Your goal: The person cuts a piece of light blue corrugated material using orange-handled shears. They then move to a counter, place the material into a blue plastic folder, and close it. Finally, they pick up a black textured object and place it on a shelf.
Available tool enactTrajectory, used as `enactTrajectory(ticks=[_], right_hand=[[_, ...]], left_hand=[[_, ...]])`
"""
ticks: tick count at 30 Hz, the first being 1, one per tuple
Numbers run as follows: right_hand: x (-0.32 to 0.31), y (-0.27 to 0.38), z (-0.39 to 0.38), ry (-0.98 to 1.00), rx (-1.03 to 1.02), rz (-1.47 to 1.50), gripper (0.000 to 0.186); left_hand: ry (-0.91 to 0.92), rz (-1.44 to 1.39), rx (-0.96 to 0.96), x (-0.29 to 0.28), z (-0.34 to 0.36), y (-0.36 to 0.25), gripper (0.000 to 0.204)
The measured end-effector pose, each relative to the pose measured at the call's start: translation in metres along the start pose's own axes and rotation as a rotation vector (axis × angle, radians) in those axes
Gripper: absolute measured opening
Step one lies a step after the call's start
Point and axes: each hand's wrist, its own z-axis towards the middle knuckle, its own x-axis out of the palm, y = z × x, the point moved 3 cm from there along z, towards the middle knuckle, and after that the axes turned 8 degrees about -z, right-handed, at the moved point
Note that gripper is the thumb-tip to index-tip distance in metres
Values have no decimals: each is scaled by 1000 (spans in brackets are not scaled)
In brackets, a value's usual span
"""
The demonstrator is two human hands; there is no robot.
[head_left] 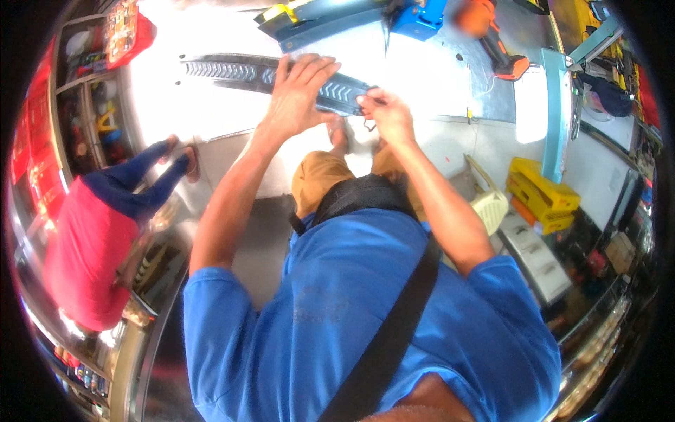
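A long dark strip with a silvery chevron pattern (221, 69) stretches across the bright white work surface, from the left toward my right hand. My left hand (297, 95) lies across its middle, fingers stretched out over the strip and thumb near its near edge. At the strip's right end, my right hand (388, 116) is closed in a pinch, thumb and forefinger at the edge. A small dark loop (369, 125) shows just below those fingers; what it belongs to is unclear.
Beyond the strip stand a blue tool case (418, 20) and an orange-and-black cordless power tool (500, 53). A person in a red top (95, 239) is at the left by shelves. On the right are a teal post (554, 116), yellow bins (541, 193) and a pale plastic chair (487, 204).
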Motion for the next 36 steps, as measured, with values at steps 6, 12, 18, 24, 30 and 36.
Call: enactTrajectory(ticks=[6,12,18,24,30,36], right_hand=[[-1,-15,5,15,-17,64,22],[1,12,-11,-30,23,-77,16],[-4,2,-8,-135,-119,-292,22],[-40,18,13,-225,-290,-488,23],[10,40,20,15,-539,-476,25],[-101,-21,-79,67,-434,-276,30]], left_hand=[[44,-17,83,8,10,11,74],[62,-8,64,3,10,15,79],[31,-1,59,8,16,-2,79],[-117,14,-34,31,33,-28,76],[-178,-93,-183,-9,-2,4,72],[-338,-115,-42,38,0,-101,72]])
